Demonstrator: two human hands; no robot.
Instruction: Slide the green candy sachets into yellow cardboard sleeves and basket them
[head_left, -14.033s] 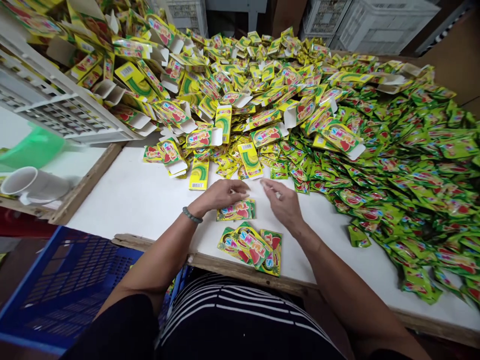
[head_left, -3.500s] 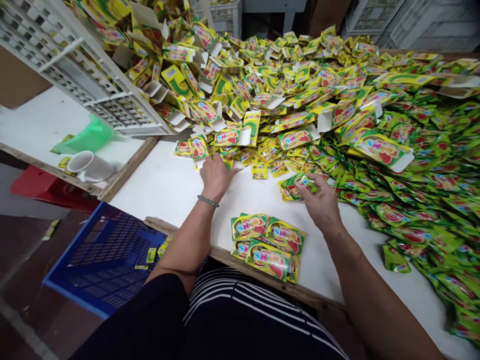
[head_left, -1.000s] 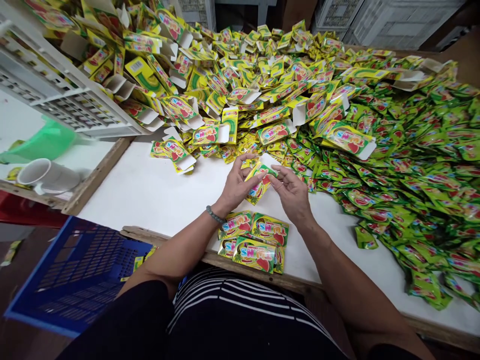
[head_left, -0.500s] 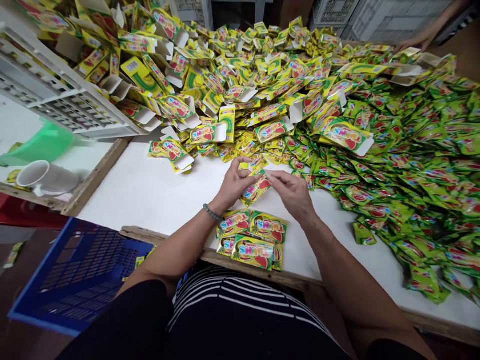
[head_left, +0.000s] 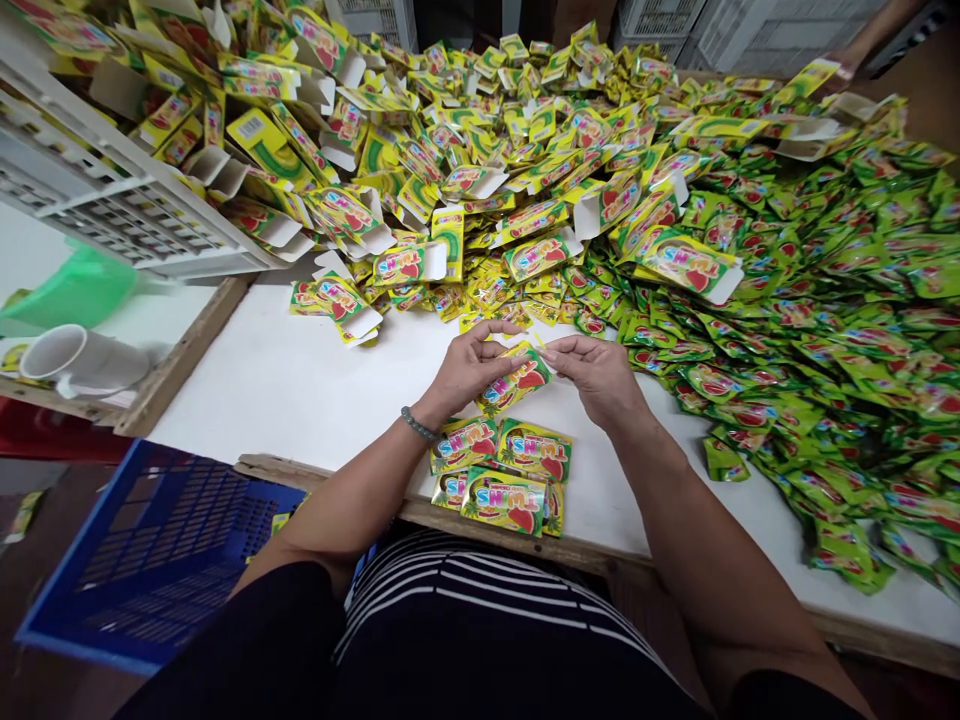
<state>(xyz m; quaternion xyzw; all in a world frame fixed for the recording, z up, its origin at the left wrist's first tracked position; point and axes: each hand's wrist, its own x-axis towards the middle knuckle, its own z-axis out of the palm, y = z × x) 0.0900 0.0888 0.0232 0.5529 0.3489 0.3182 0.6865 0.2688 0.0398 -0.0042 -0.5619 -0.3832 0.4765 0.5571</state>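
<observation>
A small printed candy box (head_left: 511, 388) is held tilted over the white table (head_left: 300, 375). My left hand (head_left: 471, 372), with a beaded bracelet at the wrist, is closed on its left side. My right hand (head_left: 598, 378) pinches the box's right end between thumb and fingers. Just below, several closed candy boxes (head_left: 504, 503) lie in two overlapping rows near the table's front edge. Beyond my hands, yellow sachets (head_left: 491, 290) lie at the foot of a heap of candy boxes (head_left: 540, 255), many with white end flaps sticking out.
Green sachets (head_left: 810, 370) cover the right side. A tilted white crate (head_left: 157, 220) leans at the left, beside a white mug (head_left: 82, 360) and a green plastic piece (head_left: 75, 290). Below stands a blue crate (head_left: 150, 560). Another person's hand (head_left: 844, 65) holds a box at the far right.
The box in my hands has turned slightly flatter, and my right fingers have shifted at its end. The other person's hand has lifted a box from the heap.
</observation>
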